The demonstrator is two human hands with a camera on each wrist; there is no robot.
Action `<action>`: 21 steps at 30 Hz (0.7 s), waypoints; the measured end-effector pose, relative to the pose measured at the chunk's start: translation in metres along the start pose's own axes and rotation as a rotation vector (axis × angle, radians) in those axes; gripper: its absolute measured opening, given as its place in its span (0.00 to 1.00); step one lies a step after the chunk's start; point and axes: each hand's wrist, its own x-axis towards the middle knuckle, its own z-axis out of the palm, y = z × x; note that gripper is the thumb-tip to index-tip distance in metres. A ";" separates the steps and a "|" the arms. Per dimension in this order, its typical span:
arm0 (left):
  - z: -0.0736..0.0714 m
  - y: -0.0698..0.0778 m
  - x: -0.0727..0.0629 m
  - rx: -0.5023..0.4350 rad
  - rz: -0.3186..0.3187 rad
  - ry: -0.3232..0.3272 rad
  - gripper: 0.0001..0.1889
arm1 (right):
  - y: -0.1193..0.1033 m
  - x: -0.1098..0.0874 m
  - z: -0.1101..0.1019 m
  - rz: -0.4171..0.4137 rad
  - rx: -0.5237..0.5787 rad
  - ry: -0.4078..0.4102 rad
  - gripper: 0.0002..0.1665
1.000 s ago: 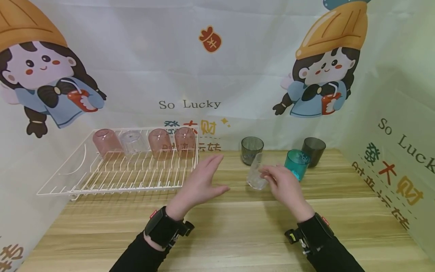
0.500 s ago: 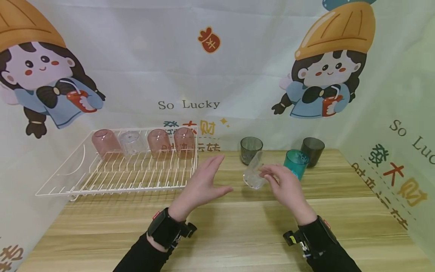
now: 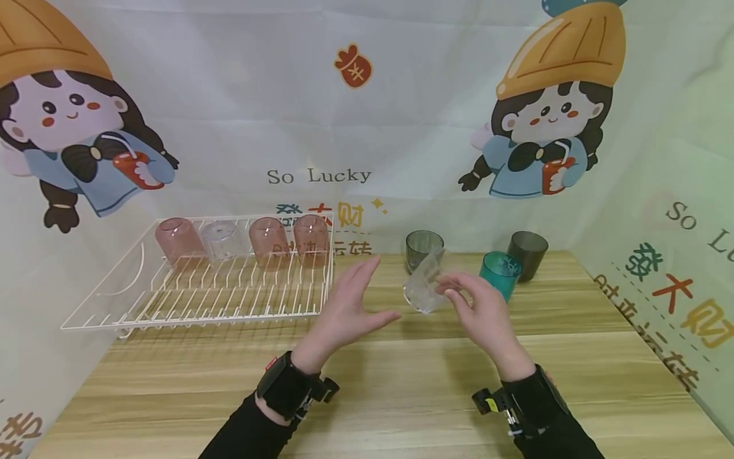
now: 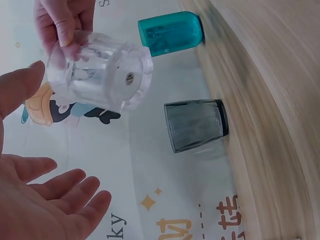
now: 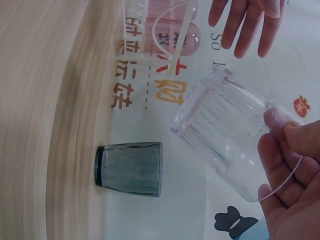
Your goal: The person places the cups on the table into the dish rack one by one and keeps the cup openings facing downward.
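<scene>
A clear glass cup (image 3: pixel 423 287) tilts above the table, its base toward the left hand. My right hand (image 3: pixel 478 312) pinches it near the rim between thumb and fingers, as the right wrist view shows on the cup wall (image 5: pixel 230 130). My left hand (image 3: pixel 350 306) holds nothing; its fingers are spread, thumb apart, facing the cup's base from the left. Behind the clear cup a grey-green glass (image 3: pixel 423 245) stands upright. A teal glass (image 3: pixel 501 274) stands just beyond the right hand, with a dark grey glass (image 3: pixel 529 255) behind it.
At the left is a white wire dish rack (image 3: pixel 201 312). Along its back row sit upside-down cups: several pink ones, such as this pink cup (image 3: pixel 268 242), and a clear cup (image 3: pixel 222 240). A printed cloth (image 3: pixel 241 95) hangs behind the wooden table (image 3: pixel 395 395).
The clear cup has moved left and tipped further, its base swinging up toward the left hand. My left hand has shifted slightly right, toward the cup.
</scene>
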 end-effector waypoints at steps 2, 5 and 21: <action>0.001 0.001 0.000 -0.033 -0.013 0.008 0.53 | -0.002 0.000 -0.001 0.005 0.031 0.012 0.11; 0.003 0.002 0.001 -0.079 -0.051 0.017 0.54 | -0.006 0.001 -0.002 0.010 0.073 0.035 0.11; 0.009 0.012 0.004 -0.288 -0.099 0.077 0.53 | -0.022 0.002 -0.005 0.149 0.359 0.135 0.13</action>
